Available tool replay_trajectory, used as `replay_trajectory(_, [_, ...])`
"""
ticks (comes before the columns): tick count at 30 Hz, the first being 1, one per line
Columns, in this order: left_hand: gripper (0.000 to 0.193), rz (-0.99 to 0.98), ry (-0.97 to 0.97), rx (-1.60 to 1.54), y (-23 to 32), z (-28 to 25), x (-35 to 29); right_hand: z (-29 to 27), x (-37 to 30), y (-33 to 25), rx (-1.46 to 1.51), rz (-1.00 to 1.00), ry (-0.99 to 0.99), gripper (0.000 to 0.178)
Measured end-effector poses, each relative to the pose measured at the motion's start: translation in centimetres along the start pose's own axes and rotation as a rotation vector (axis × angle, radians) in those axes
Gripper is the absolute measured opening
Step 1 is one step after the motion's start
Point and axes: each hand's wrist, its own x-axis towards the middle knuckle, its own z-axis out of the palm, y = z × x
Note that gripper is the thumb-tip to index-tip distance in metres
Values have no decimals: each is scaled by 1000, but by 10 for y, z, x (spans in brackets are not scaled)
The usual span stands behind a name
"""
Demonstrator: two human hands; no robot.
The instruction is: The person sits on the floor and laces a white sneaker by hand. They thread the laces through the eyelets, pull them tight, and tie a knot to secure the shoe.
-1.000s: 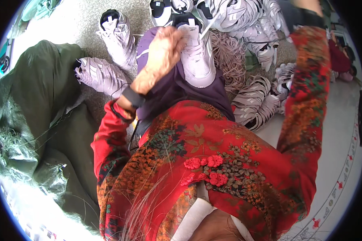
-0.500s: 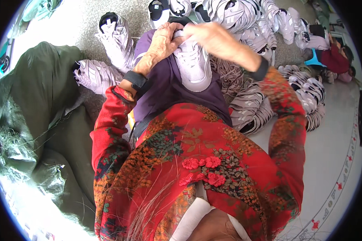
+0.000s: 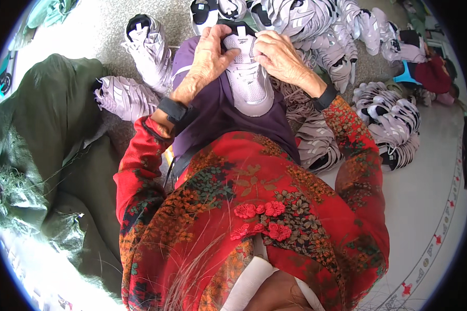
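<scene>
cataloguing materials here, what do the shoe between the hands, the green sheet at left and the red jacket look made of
Shoe: probably matte synthetic mesh, from its finely dotted surface.
Green sheet: perhaps woven plastic, given its sheen and frayed strands; coarse fabric possible.
Jacket: likely soft, dull cloth, creasing at the sleeves.

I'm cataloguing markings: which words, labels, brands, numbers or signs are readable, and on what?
Printed wording and brands aren't copied here, only located:
Held pale shoe: dark print and a logo on the tongue, another logo nearer the toe.
Floor border at right: red and dark motifs; any characters too small to read.
Dark insole at top: pale mark, too small to read.
</scene>
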Motion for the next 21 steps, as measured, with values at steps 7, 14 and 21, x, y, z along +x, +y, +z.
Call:
replay_trajectory(7, [17,170,-102,259,-2,2,-12,23,-3,10,309,91,72,7])
replay_trajectory(14, [22,114,-60,194,-4,7,-13,39,-2,8,397,165,187,14])
replay_trajectory(21, [18,52,1,111,1,14,-18,28,0,10,260,77,200,18])
